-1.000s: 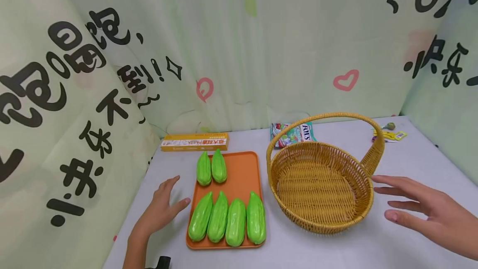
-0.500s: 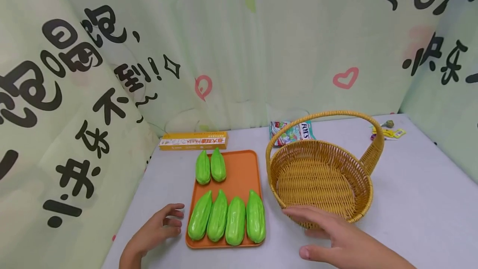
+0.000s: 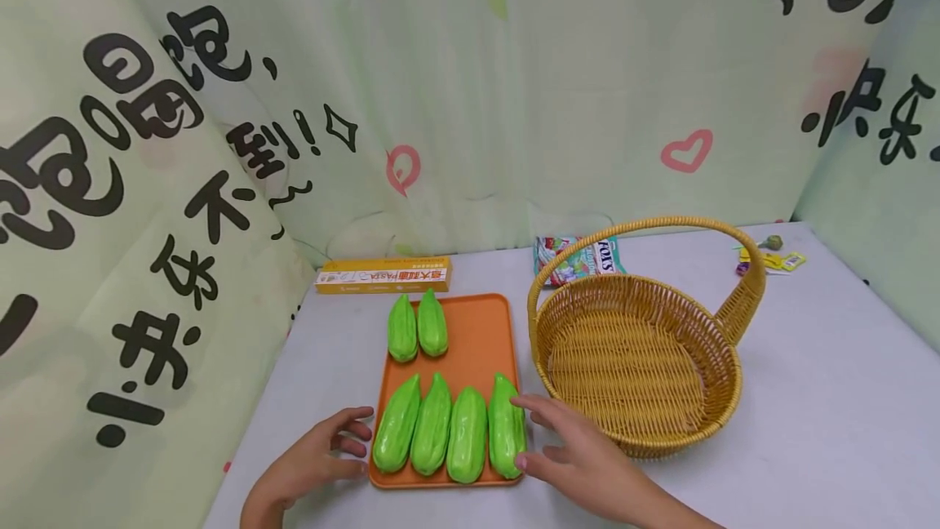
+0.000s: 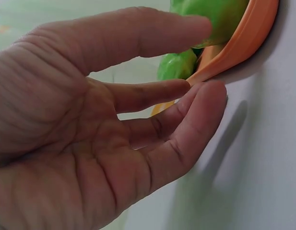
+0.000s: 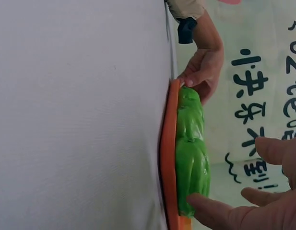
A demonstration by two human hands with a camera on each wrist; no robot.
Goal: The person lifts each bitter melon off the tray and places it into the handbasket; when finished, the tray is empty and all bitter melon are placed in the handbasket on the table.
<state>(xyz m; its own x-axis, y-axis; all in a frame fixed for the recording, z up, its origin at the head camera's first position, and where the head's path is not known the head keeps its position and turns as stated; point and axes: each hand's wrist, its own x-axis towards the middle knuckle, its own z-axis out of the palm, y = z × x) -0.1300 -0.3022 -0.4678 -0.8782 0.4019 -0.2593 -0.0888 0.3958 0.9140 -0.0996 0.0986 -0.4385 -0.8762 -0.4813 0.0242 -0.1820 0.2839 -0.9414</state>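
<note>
1. A pale grey table stands in a corner hung with light green cloth printed with black characters and pink hearts.
2. Both forearms are cut off by the lower edge of the head view. The small items at the far right corner are too small to make out.
3. An orange tray, smooth with rounded corners, holds six glossy, ribbed green gourds: two in the far row, four side by side in the near row.
4. The left hand is at the tray's near left corner, fingers loosely spread. In the left wrist view its fingertips meet the tray rim; nothing is gripped.
5. The right hand lies between tray and basket, fingers straight and apart. Thumb and forefinger touch the rightmost gourd of the near row without closing round it.
6. The basket, woven tan wicker with an arched handle, stands just right of the tray.
7. A long yellow box lies behind the tray; a candy bag is partly hidden behind the basket handle.
</note>
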